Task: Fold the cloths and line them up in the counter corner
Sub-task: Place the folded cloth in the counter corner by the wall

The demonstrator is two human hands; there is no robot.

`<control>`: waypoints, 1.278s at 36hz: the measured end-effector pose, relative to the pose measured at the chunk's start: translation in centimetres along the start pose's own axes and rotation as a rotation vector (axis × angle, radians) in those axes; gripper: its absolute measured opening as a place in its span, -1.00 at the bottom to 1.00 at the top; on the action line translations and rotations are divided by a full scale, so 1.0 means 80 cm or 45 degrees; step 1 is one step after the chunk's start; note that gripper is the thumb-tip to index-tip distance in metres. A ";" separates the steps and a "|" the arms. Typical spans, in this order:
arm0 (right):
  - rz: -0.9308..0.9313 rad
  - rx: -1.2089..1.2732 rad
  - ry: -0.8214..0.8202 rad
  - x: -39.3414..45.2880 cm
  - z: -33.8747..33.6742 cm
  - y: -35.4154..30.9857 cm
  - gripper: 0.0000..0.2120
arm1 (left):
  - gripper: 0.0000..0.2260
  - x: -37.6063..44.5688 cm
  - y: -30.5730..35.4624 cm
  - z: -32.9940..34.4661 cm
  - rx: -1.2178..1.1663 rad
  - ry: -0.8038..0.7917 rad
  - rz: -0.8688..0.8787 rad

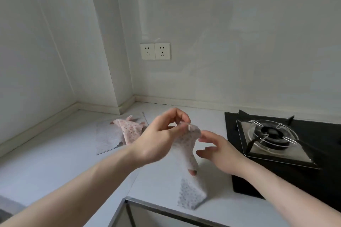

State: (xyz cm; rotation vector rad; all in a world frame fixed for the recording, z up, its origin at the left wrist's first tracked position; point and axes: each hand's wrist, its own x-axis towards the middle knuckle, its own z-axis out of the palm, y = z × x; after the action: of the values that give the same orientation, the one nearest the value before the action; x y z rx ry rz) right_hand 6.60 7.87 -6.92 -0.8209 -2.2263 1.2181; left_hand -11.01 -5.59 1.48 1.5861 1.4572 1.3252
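While pinched, cloth [186,155] hangs below left hand [162,138].

Pale grey-white counter [55,156], plain and unpatterned. Hanging cloth [188,155] pinched by the left hand [162,140]: pinkish white up top with tiny dark speckles, grey with small pale dots on its lower flap. Crumpled pink cloth [129,129] scattered with small dark red dots. Flat light grey cloth [108,138] beneath, zigzag-edged. Glossy black stove [323,180] with silver steel tray and black burner. Cream-white sockets [155,51] on off-white wall [239,42].
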 end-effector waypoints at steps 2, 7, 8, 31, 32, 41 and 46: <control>-0.036 0.000 -0.012 -0.008 0.004 0.007 -0.70 | -0.94 -0.005 -0.012 0.010 0.002 0.019 0.046; -0.156 -0.042 0.075 -0.040 0.018 0.015 -0.86 | -0.78 -0.023 -0.020 0.029 0.018 0.125 0.175; -0.172 -0.047 0.093 -0.050 0.021 0.014 -0.88 | -0.78 -0.028 -0.018 0.031 0.023 0.152 0.195; -0.112 -0.204 0.205 -0.212 0.012 -0.094 -0.90 | -0.91 -0.120 0.057 0.008 0.693 0.314 0.104; -0.113 -0.263 0.207 -0.211 0.009 -0.094 -0.89 | -0.90 -0.119 0.055 0.004 0.700 0.341 0.101; -0.161 -0.747 0.494 -0.179 -0.030 -0.120 -0.79 | -0.85 -0.090 0.055 -0.021 0.678 0.556 0.041; -0.224 -0.915 0.608 -0.160 -0.052 -0.144 -0.89 | -0.86 -0.072 0.065 -0.030 0.544 0.714 0.113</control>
State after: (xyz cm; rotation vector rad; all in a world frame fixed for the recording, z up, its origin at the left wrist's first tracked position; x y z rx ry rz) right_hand 15.21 -3.50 3.61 -1.0072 -2.2436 0.0787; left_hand -10.80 -12.70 5.43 1.6183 2.1454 1.6835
